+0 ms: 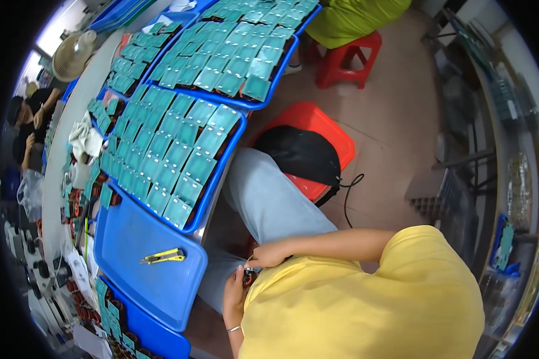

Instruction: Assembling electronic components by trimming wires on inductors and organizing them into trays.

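Note:
Low against my yellow shirt, my left hand (233, 293) is closed around a small dark part (250, 276) with a hint of orange on it. My fingers cover much of this part, so its exact kind is hidden. Right above it, my right hand (268, 254) has its fingers pinched together at the part's upper side. Something thin and yellowish seems to stick out by those fingertips, too small to name. To the left of both hands, a yellow box cutter (163, 256) lies on a blue tray (144, 233).
Blue trays (238, 143) hold rows of green circuit boards (185, 161) along the table on the left. A red stool (332, 134) with a black bag (296, 152) stands beyond my leg. Another person sits on a red stool (350, 63); a shelf (503, 119) lines the right.

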